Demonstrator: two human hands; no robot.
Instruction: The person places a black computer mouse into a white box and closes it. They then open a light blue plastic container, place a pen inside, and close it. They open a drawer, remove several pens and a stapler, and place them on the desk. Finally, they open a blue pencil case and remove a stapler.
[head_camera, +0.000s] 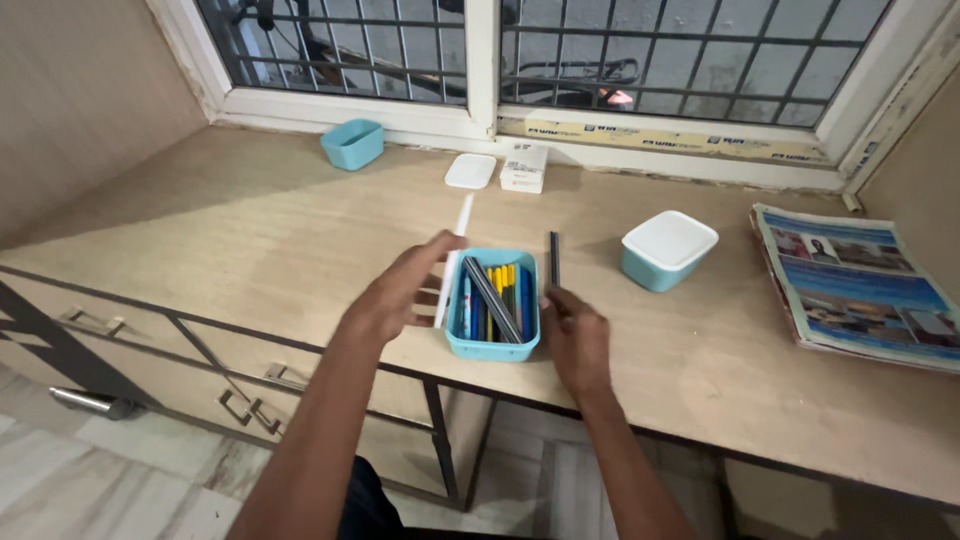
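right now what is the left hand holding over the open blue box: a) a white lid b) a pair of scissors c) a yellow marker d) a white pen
d: the left hand grips a slim white pen at the left edge of the open blue box, while the right hand holds a dark pen.

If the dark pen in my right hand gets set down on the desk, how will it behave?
The dark pen looks thin, straight and rigid, so probably stiff and light. Its slim shape may roll on the smooth desk. Right hand pinches only its lower end.
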